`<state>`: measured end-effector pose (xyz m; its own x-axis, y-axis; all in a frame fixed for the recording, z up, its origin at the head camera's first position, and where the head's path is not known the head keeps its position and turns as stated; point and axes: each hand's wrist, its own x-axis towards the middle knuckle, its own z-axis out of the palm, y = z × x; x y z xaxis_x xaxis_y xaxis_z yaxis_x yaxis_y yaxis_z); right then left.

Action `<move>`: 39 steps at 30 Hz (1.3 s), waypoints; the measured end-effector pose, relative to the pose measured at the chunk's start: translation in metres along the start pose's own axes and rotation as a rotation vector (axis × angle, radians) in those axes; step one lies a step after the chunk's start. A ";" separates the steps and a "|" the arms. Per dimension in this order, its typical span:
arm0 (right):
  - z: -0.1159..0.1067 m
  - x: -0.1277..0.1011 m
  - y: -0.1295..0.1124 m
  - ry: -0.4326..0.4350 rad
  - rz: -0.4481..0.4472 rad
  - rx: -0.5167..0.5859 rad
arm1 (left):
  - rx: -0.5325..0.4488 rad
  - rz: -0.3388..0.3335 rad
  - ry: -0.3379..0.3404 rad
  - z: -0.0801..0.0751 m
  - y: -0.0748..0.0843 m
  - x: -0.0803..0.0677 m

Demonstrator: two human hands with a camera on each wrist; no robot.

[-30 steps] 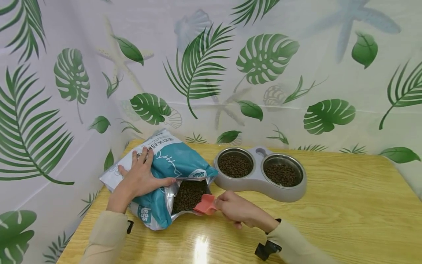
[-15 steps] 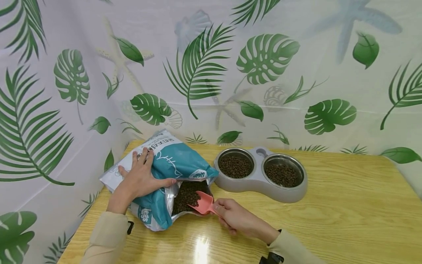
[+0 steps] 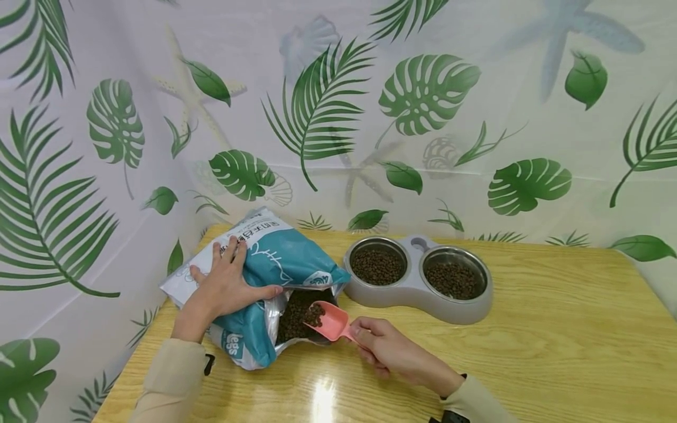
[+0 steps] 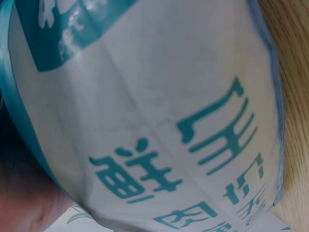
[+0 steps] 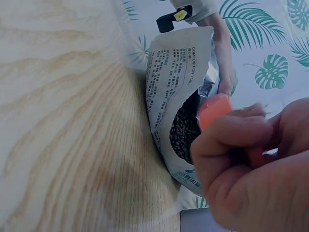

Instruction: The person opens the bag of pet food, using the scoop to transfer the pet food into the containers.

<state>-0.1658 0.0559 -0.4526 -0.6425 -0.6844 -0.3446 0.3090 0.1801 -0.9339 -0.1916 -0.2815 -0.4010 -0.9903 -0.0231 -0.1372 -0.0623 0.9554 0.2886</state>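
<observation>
Head view: left hand (image 3: 224,286) spreads across the bag (image 3: 298,251); right hand (image 3: 391,349) grips the scoop (image 3: 335,323), seemingly just above the kibble (image 3: 292,323).

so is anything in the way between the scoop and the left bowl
Partly: the bag's corner juts out between the scoop and left bowl, close by the bowl. I see nothing else in the way.

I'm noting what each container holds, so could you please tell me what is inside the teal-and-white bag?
Brown kibble shows through the open mouth of the bag, partly hidden by the pink scoop at the opening. Whatever lies deeper is covered by the bag's walls.
</observation>
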 end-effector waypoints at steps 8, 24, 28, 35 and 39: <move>-0.003 -0.007 -0.006 -0.104 -0.185 0.037 | -0.002 -0.003 0.006 0.001 -0.001 0.000; -0.056 -0.039 -0.022 0.144 -0.190 -0.203 | -0.003 -0.002 -0.001 0.000 -0.001 -0.001; -0.085 -0.055 -0.021 0.311 -0.202 -0.357 | -0.003 0.002 0.005 0.000 0.000 0.000; -0.133 -0.081 -0.013 0.600 -0.134 -0.770 | 0.001 0.007 0.012 0.001 -0.001 0.000; -0.150 -0.091 -0.006 0.692 -0.087 -0.929 | 0.001 0.009 0.020 0.003 -0.001 0.000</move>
<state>-0.2147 0.2232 -0.4297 -0.9709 -0.2390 0.0136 -0.2041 0.7969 -0.5686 -0.1910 -0.2817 -0.4037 -0.9931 -0.0200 -0.1157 -0.0529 0.9559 0.2889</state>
